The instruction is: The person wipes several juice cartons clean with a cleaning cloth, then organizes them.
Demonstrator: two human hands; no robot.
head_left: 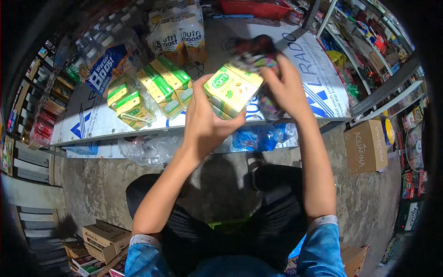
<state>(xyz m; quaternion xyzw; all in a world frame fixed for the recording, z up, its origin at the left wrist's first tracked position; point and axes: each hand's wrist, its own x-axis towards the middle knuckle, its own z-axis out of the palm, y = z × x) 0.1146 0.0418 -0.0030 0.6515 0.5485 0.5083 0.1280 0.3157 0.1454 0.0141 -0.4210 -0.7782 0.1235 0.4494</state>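
My left hand (205, 115) holds a yellow and green drink carton pack (233, 87) above the front of the table, its fingers around the left side and bottom. My right hand (286, 87) grips a dark patterned cloth (265, 64), partly blurred, against the pack's right side. Left of my left hand, more yellow and green carton packs (161, 85) stand on the table (314, 78), some in clear wrap. Behind them are Nutriboost bottles (184, 39) in wrap.
A blue Water Boost pack (106, 67) and clear bottles stand at the back left. A red basket (254, 8) sits at the back. Plastic bags (260, 137) lie on the lower shelf. An Aquafina box (364, 147) is at the right, near stocked shelves.
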